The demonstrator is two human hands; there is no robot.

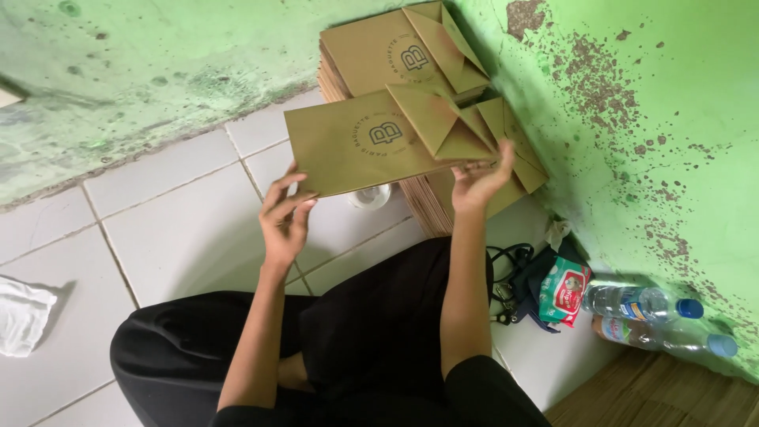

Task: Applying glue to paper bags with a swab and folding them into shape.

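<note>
I hold a flat brown paper bag (356, 146) with a folded bottom and a round printed mark, up in front of me. My left hand (283, 215) grips its lower left corner. My right hand (482, 180) holds its lower right edge under the folded flaps. Behind it, a tall stack of the same brown bags (387, 51) leans against the green wall, and a second stack (431, 202) stands just below the held bag.
White floor tiles (174, 229) lie under me, and my legs in black trousers (348, 332) are crossed. By the peeling green wall (648, 119) lie two plastic water bottles (656, 316), a red-and-white packet (565, 291), black cords (506, 273). A white cloth (22, 315) lies at left.
</note>
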